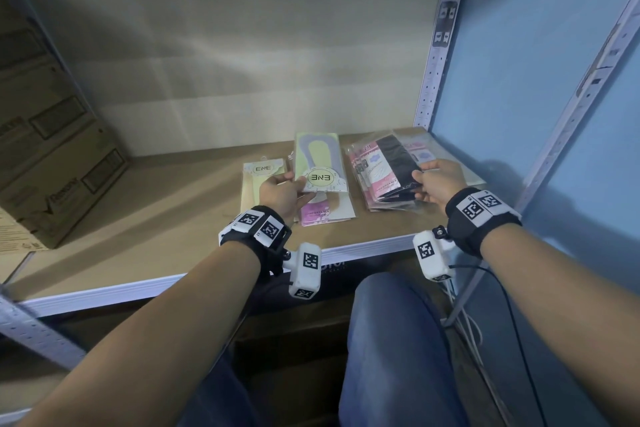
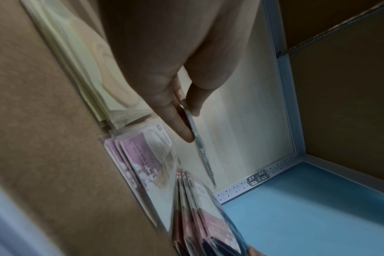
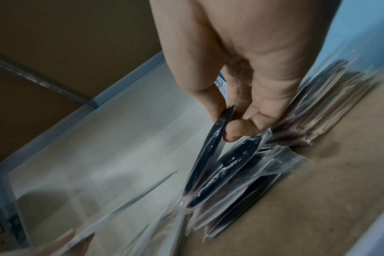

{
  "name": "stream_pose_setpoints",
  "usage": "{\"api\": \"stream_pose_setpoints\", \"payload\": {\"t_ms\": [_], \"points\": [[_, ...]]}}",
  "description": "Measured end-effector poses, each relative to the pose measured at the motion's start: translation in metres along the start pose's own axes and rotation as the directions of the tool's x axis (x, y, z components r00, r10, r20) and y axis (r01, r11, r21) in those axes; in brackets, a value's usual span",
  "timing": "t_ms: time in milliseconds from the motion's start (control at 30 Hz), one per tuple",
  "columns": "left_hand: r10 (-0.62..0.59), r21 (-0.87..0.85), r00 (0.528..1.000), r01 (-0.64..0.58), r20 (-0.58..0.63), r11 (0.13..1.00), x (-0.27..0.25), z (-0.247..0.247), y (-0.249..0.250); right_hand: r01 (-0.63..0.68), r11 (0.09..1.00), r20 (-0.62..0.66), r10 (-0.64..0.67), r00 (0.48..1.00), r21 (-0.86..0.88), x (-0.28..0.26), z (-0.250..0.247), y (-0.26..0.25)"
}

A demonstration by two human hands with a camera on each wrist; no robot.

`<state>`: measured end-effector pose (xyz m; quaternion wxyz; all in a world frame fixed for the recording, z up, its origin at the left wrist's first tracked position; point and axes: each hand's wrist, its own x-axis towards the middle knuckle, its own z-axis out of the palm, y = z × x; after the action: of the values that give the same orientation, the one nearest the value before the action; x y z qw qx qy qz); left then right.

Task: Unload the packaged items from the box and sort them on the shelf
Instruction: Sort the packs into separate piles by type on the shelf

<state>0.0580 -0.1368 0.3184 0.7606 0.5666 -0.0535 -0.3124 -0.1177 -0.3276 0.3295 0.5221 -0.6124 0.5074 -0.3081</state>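
My left hand [image 1: 278, 192] pinches the pale green ENE card packet [image 1: 318, 163] above the middle pile; my right hand [image 1: 437, 184] clamps the black clear-wrapped packet [image 1: 398, 163], long axis pointing away, over the pink stack [image 1: 375, 194] on the shelf [image 1: 173, 218].

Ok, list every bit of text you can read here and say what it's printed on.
"ENE": round label on the cream packet lying flat on the shelf.
"ENE", mirrored: round label on the green packet held by the left hand.
Pink packets: print too small and blurred to read.
Cardboard box: lettering too dark and blurred.
Wrist markers: square codes, no words.
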Motion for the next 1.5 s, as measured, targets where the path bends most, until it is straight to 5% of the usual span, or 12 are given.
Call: {"api": "stream_pose_setpoints", "payload": {"t_ms": [233,400,600,800,933,1100,1233,1367,1500], "points": [[-0.007,-0.009,1.0,0.007,-0.005,1.0,0.0,0.0,-0.001,0.124,0.948,0.007,-0.128,0.992,-0.294,-0.008,-0.001,-0.003],[-0.014,-0.01,1.0,0.014,0.0,1.0,-0.002,0.0,-0.002,0.238,0.802,0.041,-0.258,0.965,-0.548,-0.012,-0.002,-0.003],[-0.011,-0.067,0.999,0.013,0.033,0.998,-0.009,0.002,-0.001,0.276,0.7,0.052,-0.323,0.945,-0.658,-0.018,0.008,-0.007],[-0.021,-0.13,0.998,0.028,0.056,0.991,-0.015,0.005,0.001,0.437,0.855,0.167,-0.405,0.899,-0.279,-0.045,0.037,-0.018],[-0.011,-0.153,0.998,0.02,0.06,0.988,-0.022,0.007,0.007,0.292,0.956,0.282,-0.27,0.92,-0.037,-0.057,0.059,-0.023],[-0.003,-0.145,0.995,0.018,0.102,0.989,-0.026,-0.004,0.012,0.15,0.971,0.338,-0.207,0.918,0.188,-0.066,0.072,-0.027],[0.094,0.062,0.995,-0.095,0.026,0.993,-0.019,-0.019,0.018,0.123,0.972,0.338,-0.186,0.923,0.199,-0.062,0.073,-0.029],[0.425,0.528,0.899,-0.315,-0.1,0.789,-0.009,-0.04,0.028,0.237,0.971,0.35,-0.225,0.909,0.009,-0.057,0.063,-0.027],[0.636,0.742,0.768,-0.468,0.073,0.479,-0.003,-0.059,0.036,0.362,0.921,0.379,-0.288,0.879,-0.141,-0.055,0.054,-0.02]]}}
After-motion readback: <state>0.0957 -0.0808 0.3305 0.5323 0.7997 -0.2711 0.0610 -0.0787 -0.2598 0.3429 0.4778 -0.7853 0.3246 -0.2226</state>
